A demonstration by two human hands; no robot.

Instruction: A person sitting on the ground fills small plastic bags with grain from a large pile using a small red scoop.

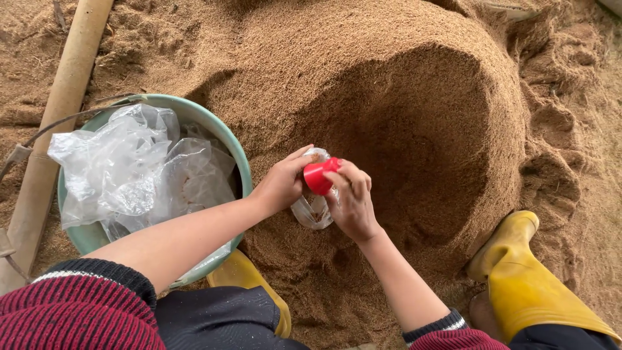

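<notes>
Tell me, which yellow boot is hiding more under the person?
The left yellow boot, beside the green bucket: only part of it shows from under the dark trousers. The right yellow boot shows nearly whole.

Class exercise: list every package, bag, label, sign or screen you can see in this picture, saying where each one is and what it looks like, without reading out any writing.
Small clear plastic bag: held between left hand and right hand, over the brown heap; a red cap sits at its top.
Crumpled clear plastic bags: piled in the green round basin, at left.
Labels, signs, screens: none seen.
</notes>
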